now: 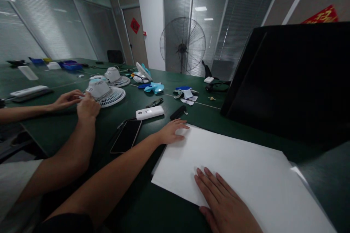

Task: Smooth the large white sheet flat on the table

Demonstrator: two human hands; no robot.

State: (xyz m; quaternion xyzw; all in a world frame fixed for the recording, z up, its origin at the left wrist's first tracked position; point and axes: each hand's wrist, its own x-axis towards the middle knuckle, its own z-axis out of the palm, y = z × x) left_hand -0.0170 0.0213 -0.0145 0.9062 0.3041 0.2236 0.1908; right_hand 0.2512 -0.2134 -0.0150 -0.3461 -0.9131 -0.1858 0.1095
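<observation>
Flat and spread, holding nothing: our left grip [172, 133] presses the far left corner of the white sheet [246, 167], and our right grip [222, 204] lies palm-down on its near edge. The sheet rests on the green counter [191, 105], just before a tilted black panel [295, 80]. We judge the step to be pinning the sheet flat; shifting it would call for both palms to slide together.

To our left, a co-worker's hands [88, 106] work at a white fan grille [105, 93]. Nearer us lie a dark phone [126, 135] and a white device [150, 112], whose label is too small to read. Gold characters on the red banner [322, 15] and the red door diamond [135, 25] stay illegible.
</observation>
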